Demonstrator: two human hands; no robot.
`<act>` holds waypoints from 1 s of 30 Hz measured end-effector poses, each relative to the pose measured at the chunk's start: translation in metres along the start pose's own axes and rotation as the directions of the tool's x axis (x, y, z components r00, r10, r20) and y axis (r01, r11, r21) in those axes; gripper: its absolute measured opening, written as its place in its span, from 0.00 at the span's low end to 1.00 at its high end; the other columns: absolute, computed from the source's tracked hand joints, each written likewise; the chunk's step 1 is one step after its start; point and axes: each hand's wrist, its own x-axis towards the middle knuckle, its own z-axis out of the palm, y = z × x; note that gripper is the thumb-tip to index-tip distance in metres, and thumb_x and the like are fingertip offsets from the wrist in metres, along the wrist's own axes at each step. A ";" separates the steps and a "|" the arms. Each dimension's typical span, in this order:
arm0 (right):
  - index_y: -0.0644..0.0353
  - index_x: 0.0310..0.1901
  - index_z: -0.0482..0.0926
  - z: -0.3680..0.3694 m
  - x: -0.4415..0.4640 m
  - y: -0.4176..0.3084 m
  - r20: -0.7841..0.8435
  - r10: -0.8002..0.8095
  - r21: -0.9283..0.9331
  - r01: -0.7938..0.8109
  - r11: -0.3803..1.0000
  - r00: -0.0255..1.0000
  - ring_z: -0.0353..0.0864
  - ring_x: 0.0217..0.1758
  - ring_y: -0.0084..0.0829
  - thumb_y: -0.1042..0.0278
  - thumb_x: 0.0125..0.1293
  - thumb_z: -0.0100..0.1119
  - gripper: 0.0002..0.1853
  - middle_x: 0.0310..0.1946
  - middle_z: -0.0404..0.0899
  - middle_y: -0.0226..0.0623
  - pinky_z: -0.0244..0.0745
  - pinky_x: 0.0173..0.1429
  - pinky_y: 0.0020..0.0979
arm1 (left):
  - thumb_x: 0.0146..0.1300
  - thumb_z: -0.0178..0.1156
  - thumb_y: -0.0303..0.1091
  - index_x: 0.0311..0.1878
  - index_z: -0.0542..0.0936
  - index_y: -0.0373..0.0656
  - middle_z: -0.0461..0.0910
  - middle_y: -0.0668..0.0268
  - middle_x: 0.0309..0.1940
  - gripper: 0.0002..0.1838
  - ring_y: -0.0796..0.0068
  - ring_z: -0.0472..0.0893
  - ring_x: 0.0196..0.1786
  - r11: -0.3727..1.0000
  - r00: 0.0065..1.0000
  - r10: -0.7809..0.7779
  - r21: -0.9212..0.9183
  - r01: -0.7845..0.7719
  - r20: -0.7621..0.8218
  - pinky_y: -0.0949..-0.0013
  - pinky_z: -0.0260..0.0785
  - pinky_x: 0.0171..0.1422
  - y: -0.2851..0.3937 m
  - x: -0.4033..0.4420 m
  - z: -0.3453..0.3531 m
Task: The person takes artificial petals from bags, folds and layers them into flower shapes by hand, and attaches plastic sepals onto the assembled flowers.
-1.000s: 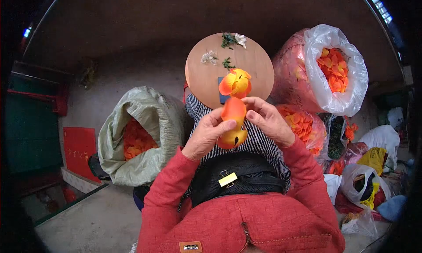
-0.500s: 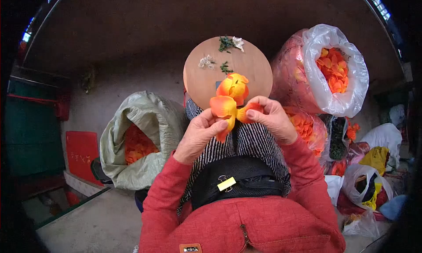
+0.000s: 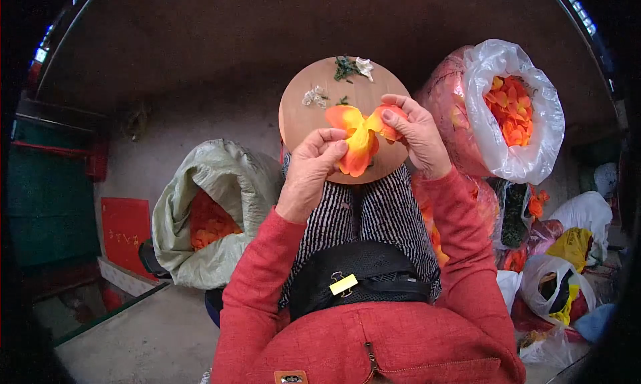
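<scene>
An orange and yellow petal piece [image 3: 360, 140] with spread lobes is held between my two hands, over the near part of the round wooden table [image 3: 300, 127]. My left hand [image 3: 314, 164] pinches its lower left side between thumb and fingers. My right hand [image 3: 417, 134] grips its right lobe, with the thumb on the petal. Further back on the tabletop lie green sprigs [image 3: 345, 68], a white piece [image 3: 364, 68] and small clear pieces [image 3: 315, 97]. Whether another flower lies behind the held petals I cannot tell.
A pale woven sack [image 3: 200, 264] of orange petals stands at left. On the right is a large plastic bag [image 3: 551, 127] of petals, with a bag of greenery [image 3: 514, 214] and several smaller bags below it. A red panel [image 3: 125, 234] is at far left.
Both hands have moved up and away from my lap, over the table. The petal piece has turned and its lobes now spread apart. The yellow-orange flower behind it no longer shows separately.
</scene>
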 end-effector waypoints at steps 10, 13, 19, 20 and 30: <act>0.64 0.50 0.70 0.005 -0.002 0.006 -0.006 -0.102 -0.009 0.101 0.995 0.995 0.76 0.41 0.18 0.73 0.61 0.58 0.16 0.40 0.76 0.31 0.74 0.46 0.18 | 0.61 0.57 0.30 0.46 0.72 0.40 0.77 0.70 0.36 0.11 0.85 0.77 0.36 0.997 0.998 0.055 -0.052 -0.054 0.014 0.82 0.70 0.39 -0.004 -0.008 -0.003; 0.64 0.50 0.70 0.005 -0.001 0.006 -0.010 -0.108 -0.021 0.108 0.994 0.994 0.76 0.42 0.18 0.73 0.61 0.58 0.16 0.41 0.75 0.31 0.73 0.47 0.18 | 0.61 0.57 0.29 0.46 0.72 0.39 0.78 0.69 0.35 0.11 0.85 0.77 0.35 0.998 0.997 0.066 -0.021 -0.066 0.027 0.82 0.70 0.39 -0.007 -0.006 -0.002; 0.65 0.50 0.70 0.007 0.003 0.016 -0.031 -0.157 -0.102 0.153 0.983 0.987 0.74 0.44 0.18 0.73 0.62 0.56 0.16 0.41 0.75 0.30 0.71 0.50 0.19 | 0.61 0.57 0.28 0.46 0.71 0.37 0.78 0.68 0.34 0.12 0.84 0.77 0.33 0.996 0.996 0.087 0.001 -0.087 0.026 0.81 0.71 0.40 -0.016 -0.007 -0.004; 0.65 0.50 0.70 0.006 0.005 0.023 -0.042 -0.164 -0.127 0.158 0.979 0.985 0.74 0.44 0.18 0.73 0.62 0.56 0.15 0.41 0.75 0.30 0.71 0.50 0.19 | 0.61 0.57 0.27 0.47 0.71 0.37 0.78 0.68 0.34 0.12 0.83 0.77 0.34 0.994 0.995 0.096 0.044 -0.097 0.025 0.81 0.71 0.40 -0.021 -0.005 -0.007; 0.66 0.49 0.70 -0.002 -0.011 0.021 -0.153 -0.543 -0.663 0.321 0.676 0.826 0.72 0.49 0.24 0.70 0.67 0.47 0.13 0.45 0.74 0.37 0.66 0.54 0.24 | 0.62 0.55 0.29 0.53 0.66 0.35 0.77 0.64 0.35 0.18 0.79 0.77 0.34 0.990 0.991 0.087 0.117 -0.075 -0.104 0.76 0.72 0.41 -0.031 -0.008 -0.041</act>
